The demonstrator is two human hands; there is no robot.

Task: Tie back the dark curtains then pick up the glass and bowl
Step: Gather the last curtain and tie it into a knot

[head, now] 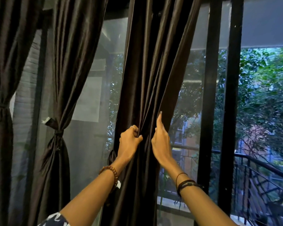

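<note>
A dark brown curtain (147,75) hangs loose in the middle of the window. My left hand (129,141) is closed on a bunch of its folds from the left. My right hand (160,141) presses against the folds from the right, fingers stretched upward behind the cloth edge. A dark tie loop (112,156) hangs beside the left wrist. To the left, a second curtain (59,98) is cinched with a knotted tie (57,132), and a third curtain (0,95) at the far left is tied too. No glass or bowl is in view.
Black window frame bars (232,95) stand to the right. Behind the glass are a balcony railing (260,162), trees and a brick building. A grey wall shows between the tied curtains.
</note>
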